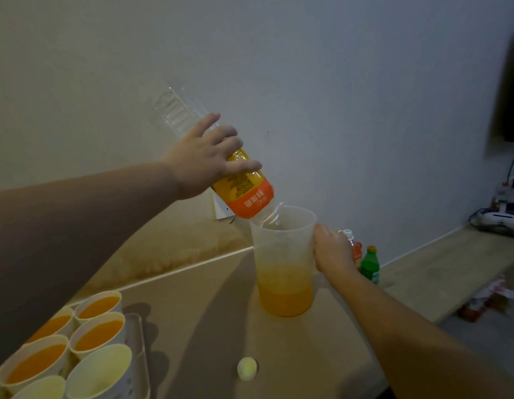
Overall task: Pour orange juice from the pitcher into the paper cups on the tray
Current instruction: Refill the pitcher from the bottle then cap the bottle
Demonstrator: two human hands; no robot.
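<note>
Refill step: juice bottle (244,182), clasped in left hand (204,159), is upended into pitcher (284,272), steadied at bench's far edge by right hand (332,249) closed on handle. Next: empty paper cups (102,367) to be filled.

Clear bottle (221,165) with orange label and white lettering, translucent pitcher (283,254) held orange juice, cups (97,335) were white with orange or pale yellow insides, green bottle (370,266) yellow-capped, pale yellow cap (246,368), beige table (221,326).

Green bottle (370,264) (capped), yellow cap (247,368).
</note>
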